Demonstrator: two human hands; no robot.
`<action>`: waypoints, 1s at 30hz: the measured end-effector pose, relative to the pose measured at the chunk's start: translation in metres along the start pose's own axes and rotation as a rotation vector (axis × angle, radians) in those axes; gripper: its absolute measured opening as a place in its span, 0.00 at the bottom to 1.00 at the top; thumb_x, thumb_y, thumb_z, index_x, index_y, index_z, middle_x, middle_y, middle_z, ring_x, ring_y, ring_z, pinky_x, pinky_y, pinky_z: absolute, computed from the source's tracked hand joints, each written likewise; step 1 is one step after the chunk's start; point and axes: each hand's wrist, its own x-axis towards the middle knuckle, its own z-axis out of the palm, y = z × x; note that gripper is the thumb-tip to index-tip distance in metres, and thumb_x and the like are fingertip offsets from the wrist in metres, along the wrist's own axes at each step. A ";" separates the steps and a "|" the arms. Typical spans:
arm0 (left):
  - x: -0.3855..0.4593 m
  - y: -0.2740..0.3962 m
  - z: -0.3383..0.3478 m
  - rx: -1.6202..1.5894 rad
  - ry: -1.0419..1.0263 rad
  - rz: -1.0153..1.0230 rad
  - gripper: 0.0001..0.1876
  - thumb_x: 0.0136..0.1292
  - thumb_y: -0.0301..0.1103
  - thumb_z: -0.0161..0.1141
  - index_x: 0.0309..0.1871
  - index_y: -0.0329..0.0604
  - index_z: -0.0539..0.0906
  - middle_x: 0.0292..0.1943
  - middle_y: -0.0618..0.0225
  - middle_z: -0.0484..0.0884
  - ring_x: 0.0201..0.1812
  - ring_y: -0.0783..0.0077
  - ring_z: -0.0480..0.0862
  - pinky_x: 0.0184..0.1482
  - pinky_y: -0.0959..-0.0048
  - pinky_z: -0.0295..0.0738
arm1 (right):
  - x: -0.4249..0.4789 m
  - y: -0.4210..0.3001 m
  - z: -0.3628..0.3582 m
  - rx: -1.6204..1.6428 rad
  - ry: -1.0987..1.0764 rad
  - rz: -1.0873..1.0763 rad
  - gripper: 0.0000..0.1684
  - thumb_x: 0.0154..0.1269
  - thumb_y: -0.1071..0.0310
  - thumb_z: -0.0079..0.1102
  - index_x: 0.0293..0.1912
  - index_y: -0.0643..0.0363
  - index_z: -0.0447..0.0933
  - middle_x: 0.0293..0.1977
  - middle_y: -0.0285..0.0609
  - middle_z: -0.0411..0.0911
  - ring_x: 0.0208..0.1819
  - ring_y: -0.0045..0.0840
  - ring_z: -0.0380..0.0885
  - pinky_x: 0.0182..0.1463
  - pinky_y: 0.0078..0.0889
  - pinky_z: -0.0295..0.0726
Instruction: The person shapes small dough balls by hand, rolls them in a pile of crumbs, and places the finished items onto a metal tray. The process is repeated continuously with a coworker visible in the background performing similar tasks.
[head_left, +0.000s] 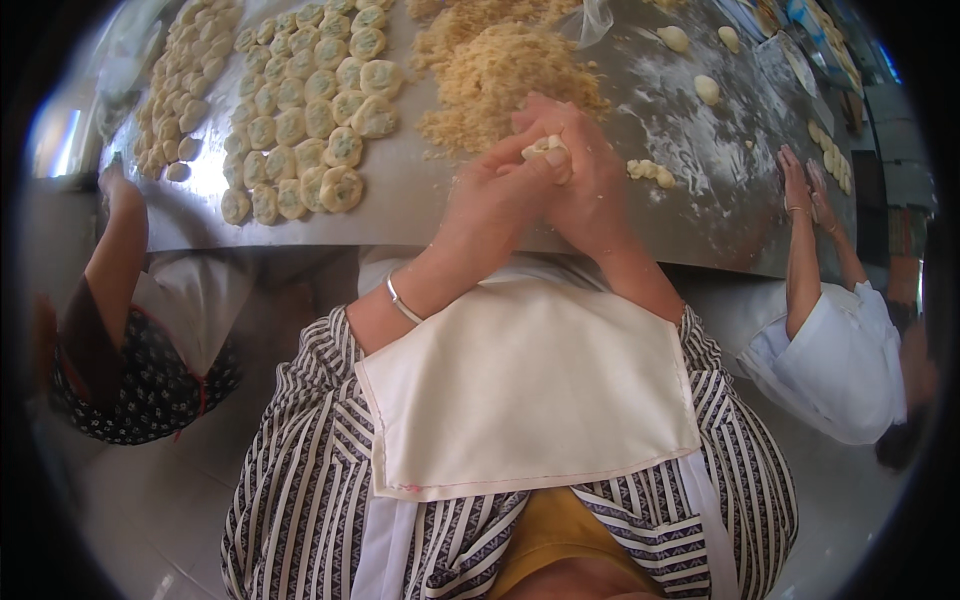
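Observation:
My left hand (484, 191) and my right hand (589, 161) meet above the front of a steel table (420, 221). Between them is a small piece of pale dough (546, 148), with my left thumb pressing at its top. My right hand cups it from the other side, and its fingers look slightly blurred. Whatever lies inside the dough is hidden. Just behind my hands rises a heap of crumbly yellowish filling (506, 71). A few small dough lumps (651, 173) rest to the right of my right hand.
Rows of flattened dough rounds with greenish patches (321, 84) lie left, beyond them smaller dough pieces (196, 75). Flour (675, 112) and a dough ball (706, 89) are at right. A co-worker's hands (802, 184) work at far right; another person's arm (120, 225) is at left.

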 end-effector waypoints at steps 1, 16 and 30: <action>0.002 0.001 0.001 -0.006 0.019 0.002 0.20 0.80 0.33 0.63 0.69 0.32 0.79 0.56 0.64 0.88 0.56 0.72 0.88 0.59 0.72 0.86 | 0.003 -0.009 -0.005 0.019 0.025 0.028 0.24 0.65 0.67 0.73 0.59 0.54 0.80 0.54 0.41 0.86 0.67 0.44 0.81 0.71 0.49 0.79; 0.001 0.007 -0.021 0.284 0.096 0.109 0.25 0.77 0.33 0.69 0.70 0.30 0.78 0.59 0.56 0.86 0.61 0.62 0.88 0.65 0.66 0.86 | -0.012 0.034 -0.059 -0.279 -0.043 0.218 0.11 0.61 0.72 0.75 0.44 0.51 0.90 0.37 0.34 0.85 0.42 0.33 0.81 0.46 0.36 0.83; -0.005 0.014 -0.015 0.231 -0.025 0.036 0.20 0.78 0.29 0.62 0.68 0.30 0.80 0.55 0.60 0.89 0.53 0.72 0.89 0.57 0.72 0.85 | -0.001 -0.017 -0.019 -0.036 0.035 0.095 0.34 0.58 0.66 0.80 0.65 0.52 0.82 0.57 0.39 0.86 0.66 0.40 0.81 0.68 0.42 0.81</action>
